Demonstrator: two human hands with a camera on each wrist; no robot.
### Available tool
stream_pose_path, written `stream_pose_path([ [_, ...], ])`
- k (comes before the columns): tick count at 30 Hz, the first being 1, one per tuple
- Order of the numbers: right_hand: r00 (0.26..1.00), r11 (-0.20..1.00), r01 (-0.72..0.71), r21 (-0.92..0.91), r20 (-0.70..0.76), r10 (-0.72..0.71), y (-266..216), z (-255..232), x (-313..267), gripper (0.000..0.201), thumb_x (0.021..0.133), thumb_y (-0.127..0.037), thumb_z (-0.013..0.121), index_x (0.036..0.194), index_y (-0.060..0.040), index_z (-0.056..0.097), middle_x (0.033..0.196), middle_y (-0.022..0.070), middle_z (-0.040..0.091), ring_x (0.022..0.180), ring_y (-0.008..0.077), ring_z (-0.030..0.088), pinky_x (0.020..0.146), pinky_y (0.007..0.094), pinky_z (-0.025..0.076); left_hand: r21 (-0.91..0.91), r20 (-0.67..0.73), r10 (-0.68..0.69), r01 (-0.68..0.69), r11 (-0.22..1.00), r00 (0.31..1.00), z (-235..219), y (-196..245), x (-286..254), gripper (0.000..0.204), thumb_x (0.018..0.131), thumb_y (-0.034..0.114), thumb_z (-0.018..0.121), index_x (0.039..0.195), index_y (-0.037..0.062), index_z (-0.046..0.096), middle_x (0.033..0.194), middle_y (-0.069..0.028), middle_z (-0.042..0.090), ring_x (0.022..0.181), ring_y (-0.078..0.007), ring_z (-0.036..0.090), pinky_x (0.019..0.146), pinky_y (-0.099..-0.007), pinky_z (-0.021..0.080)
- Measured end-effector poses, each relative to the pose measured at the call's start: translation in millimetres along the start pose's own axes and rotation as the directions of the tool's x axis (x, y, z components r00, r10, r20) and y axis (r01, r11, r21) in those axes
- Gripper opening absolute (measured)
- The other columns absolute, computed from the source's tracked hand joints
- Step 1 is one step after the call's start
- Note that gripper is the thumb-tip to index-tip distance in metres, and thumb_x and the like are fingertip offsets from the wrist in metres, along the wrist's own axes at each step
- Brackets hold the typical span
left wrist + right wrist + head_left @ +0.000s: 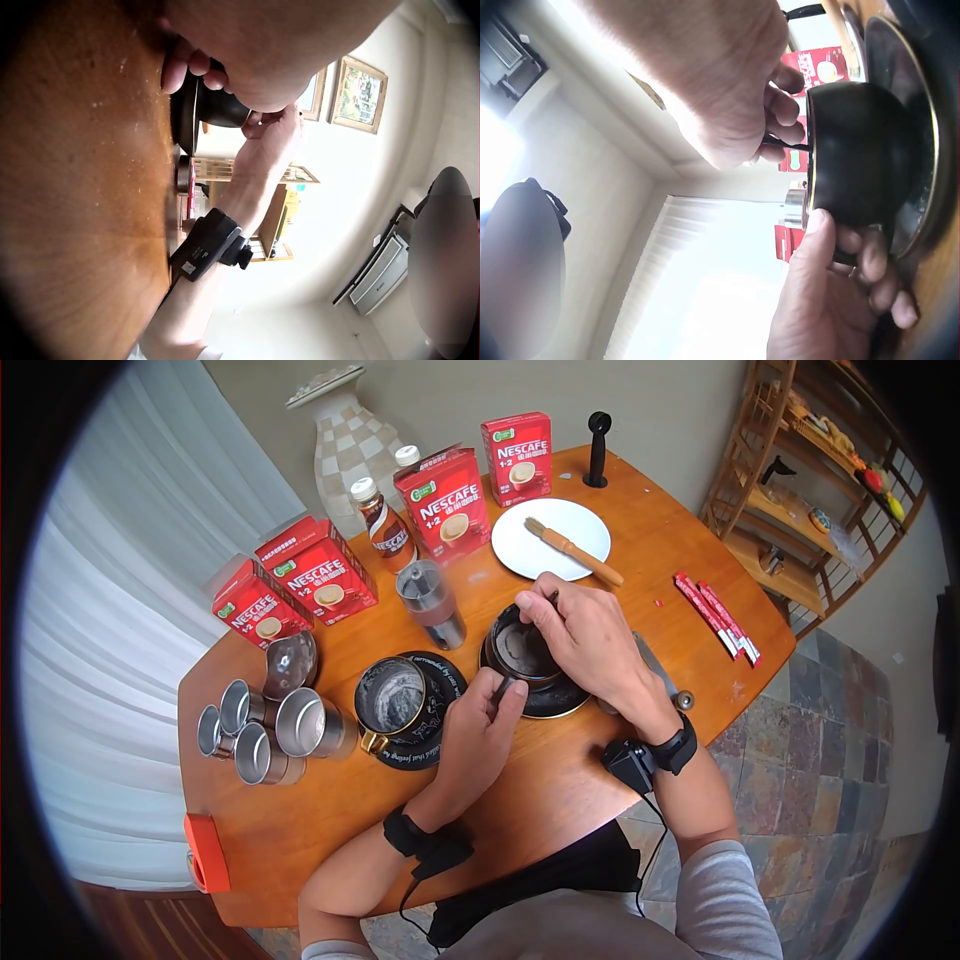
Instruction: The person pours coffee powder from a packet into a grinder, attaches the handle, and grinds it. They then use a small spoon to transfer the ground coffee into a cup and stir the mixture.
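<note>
A black cup (522, 650) with a gold rim stands on a dark gold-edged saucer (552, 706). My left hand (472, 738) grips the cup's handle, its thumb close to the rim, as the right wrist view shows. Above the cup, my right hand (592, 640) pinches a thin black utensil (786, 142) whose lower end goes down inside the cup and is hidden there. Dark liquid shows within the cup. Left of my left hand, a second black cup (392, 698) with a gold handle and a pale, streaked inside sits on a lettered black saucer (448, 678).
Several metal cups (302, 725) stand at the left. Behind are a grey-brown cylinder grinder (432, 605), red Nescafe boxes (447, 505), a bottle (384, 528) and a white plate (525, 555) with a wooden brush (572, 550). Red sachets (717, 618) lie at the right.
</note>
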State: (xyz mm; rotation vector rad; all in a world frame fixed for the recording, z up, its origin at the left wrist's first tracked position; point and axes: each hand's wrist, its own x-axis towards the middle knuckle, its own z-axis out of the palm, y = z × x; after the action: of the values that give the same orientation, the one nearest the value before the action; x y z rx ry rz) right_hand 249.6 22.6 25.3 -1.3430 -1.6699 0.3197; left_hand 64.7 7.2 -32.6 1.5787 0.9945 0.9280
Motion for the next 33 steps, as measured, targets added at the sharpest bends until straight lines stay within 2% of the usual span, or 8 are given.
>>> stream_pose_path([
  [4, 1.000, 1.000, 0.010, -0.011, -0.009, -0.010, 1.1, 0.5, 0.1, 0.034, 0.108, -0.029, 0.057, 0.090, -0.0014, 0.066, 0.074, 0.0195, 0.068, 0.074, 0.0429, 0.066, 0.065, 0.0491, 0.050, 0.001, -0.001, -0.007, 0.007, 1.000, 1.000, 0.3, 0.8, 0.0, 0.027, 0.107, 0.018, 0.064, 0.088, 0.0023, 0.053, 0.064, 0.0046, 0.044, 0.059, -0.0027, 0.037, 0.050, -0.0274, 0.031],
  [7, 1.000, 1.000, -0.003, 0.004, -0.009, 0.003, 0.0, -0.1, 0.5, 0.033, 0.107, -0.028, 0.058, 0.090, -0.0014, 0.066, 0.074, 0.0193, 0.068, 0.074, 0.0426, 0.066, 0.065, 0.0489, 0.050, 0.054, 0.071, -0.053, 0.049, 0.997, 0.996, -5.8, 0.3, 0.0, 0.025, 0.110, 0.024, 0.060, 0.095, 0.0046, 0.057, 0.078, 0.0039, 0.053, 0.066, -0.0020, 0.048, 0.055, -0.0214, 0.046],
  [16, 1.000, 1.000, 0.001, -0.006, -0.017, -0.001, 0.6, 0.3, 0.0, 0.032, 0.106, -0.029, 0.060, 0.091, -0.0018, 0.067, 0.074, 0.0193, 0.068, 0.073, 0.0426, 0.066, 0.065, 0.0483, 0.050, 0.049, 0.068, -0.052, 0.049, 0.998, 0.996, -5.2, -0.9, 0.3, 0.024, 0.109, 0.024, 0.060, 0.095, 0.0049, 0.057, 0.077, 0.0049, 0.053, 0.065, -0.0013, 0.047, 0.055, -0.0212, 0.045],
  [19, 1.000, 1.000, -0.004, 0.005, -0.014, 0.004, 0.2, 0.7, -0.4, 0.032, 0.106, -0.029, 0.061, 0.091, -0.0017, 0.067, 0.074, 0.0196, 0.067, 0.073, 0.0429, 0.066, 0.065, 0.0484, 0.050, -0.014, 0.004, -0.016, 0.016, 1.000, 1.000, 0.1, 0.1, 0.1, 0.025, 0.107, 0.018, 0.064, 0.089, 0.0020, 0.055, 0.065, 0.0052, 0.046, 0.059, -0.0020, 0.038, 0.050, -0.0266, 0.032],
  [22, 1.000, 1.000, -0.009, -0.021, -0.002, 0.009, 0.5, 0.4, -0.6, 0.032, 0.105, -0.029, 0.062, 0.090, -0.0010, 0.067, 0.074, 0.0200, 0.067, 0.073, 0.0434, 0.065, 0.065, 0.0487, 0.050, -0.002, 0.003, -0.018, 0.018, 1.000, 1.000, 0.0, -1.8, 0.4, 0.023, 0.106, 0.016, 0.065, 0.091, 0.0019, 0.056, 0.065, 0.0055, 0.047, 0.058, -0.0014, 0.039, 0.050, -0.0257, 0.031],
  [25, 0.997, 0.993, -0.007, -0.115, 0.073, 0.015, -4.2, -3.4, -1.1, 0.032, 0.104, -0.028, 0.063, 0.090, 0.0001, 0.068, 0.074, 0.0205, 0.068, 0.074, 0.0432, 0.066, 0.066, 0.0488, 0.051, -0.009, 0.003, -0.019, 0.019, 1.000, 1.000, 0.6, -1.0, 0.0, 0.021, 0.105, 0.015, 0.066, 0.092, 0.0018, 0.056, 0.065, 0.0055, 0.049, 0.058, -0.0010, 0.040, 0.050, -0.0248, 0.032],
  [28, 0.992, 0.990, 0.007, -0.138, 0.123, 0.010, -5.7, -2.8, -1.9, 0.031, 0.102, -0.027, 0.065, 0.090, 0.0009, 0.069, 0.075, 0.0209, 0.069, 0.074, 0.0431, 0.067, 0.067, 0.0488, 0.052, 0.053, 0.053, -0.072, 0.070, 0.996, 0.996, -3.2, 3.9, -0.7, 0.020, 0.107, 0.021, 0.065, 0.096, 0.0051, 0.057, 0.077, 0.0058, 0.052, 0.064, -0.0002, 0.048, 0.054, -0.0199, 0.046],
  [33, 0.997, 0.995, 0.008, -0.098, 0.078, -0.001, -6.2, -3.1, -1.6, 0.029, 0.101, -0.026, 0.067, 0.091, 0.0007, 0.070, 0.076, 0.0211, 0.069, 0.075, 0.0431, 0.067, 0.068, 0.0486, 0.052, 0.022, 0.003, -0.019, 0.019, 1.000, 1.000, -0.6, -1.7, 0.2, 0.019, 0.103, 0.015, 0.068, 0.093, 0.0019, 0.058, 0.065, 0.0052, 0.051, 0.058, -0.0008, 0.042, 0.050, -0.0245, 0.034],
])
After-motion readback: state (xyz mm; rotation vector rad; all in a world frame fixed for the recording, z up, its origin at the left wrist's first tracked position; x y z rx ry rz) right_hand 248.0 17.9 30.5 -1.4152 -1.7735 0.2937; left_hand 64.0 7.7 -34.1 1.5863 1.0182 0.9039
